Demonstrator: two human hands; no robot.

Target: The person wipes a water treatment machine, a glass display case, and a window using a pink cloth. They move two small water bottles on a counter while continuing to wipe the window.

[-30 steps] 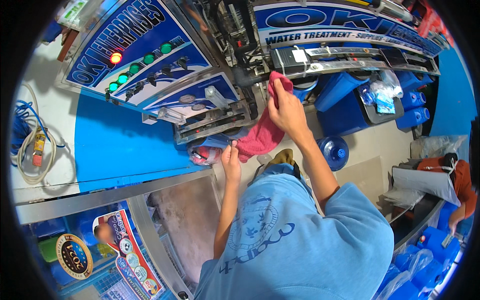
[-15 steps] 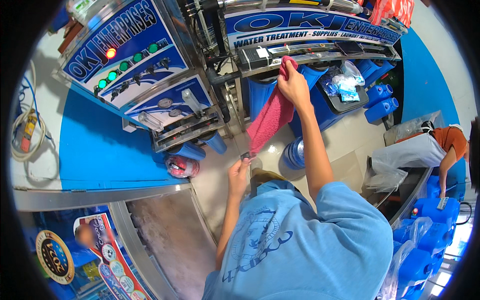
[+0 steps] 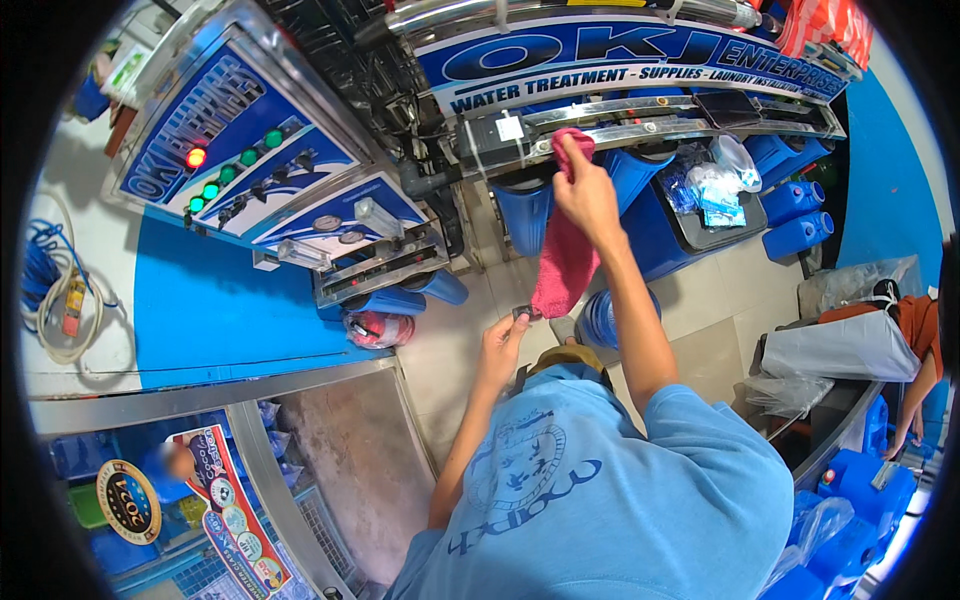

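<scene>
Red cloth [image 3: 567,265]: hangs long and narrow from the right hand, in mid-view in front of the blue canisters; its lower corner meets a small dark piece [image 3: 523,313].
Right hand [image 3: 588,200]: raised at the cloth's upper end, back of the hand showing, fingers clamped on the fabric, a bunched bit standing above them.
Right forearm [image 3: 642,320]: reaches up and slightly leftward from the sleeve, elbow bent.
Left hand [image 3: 500,345]: lower and nearer the body, thumb up, fingers pinched on the small dark piece; whether it is joined to the cloth, I cannot tell.
Left forearm [image 3: 462,430]: rises at a slant from the person's left side, close to the blue shirt [image 3: 600,490].
Blue canisters [image 3: 523,215]: upright behind the cloth, under a metal rail [image 3: 640,130].
Water bottle [image 3: 600,322]: on the tiled floor [image 3: 700,305], partly behind the right forearm.
Control panel [image 3: 235,135]: to the left, lights glowing red and green.
</scene>
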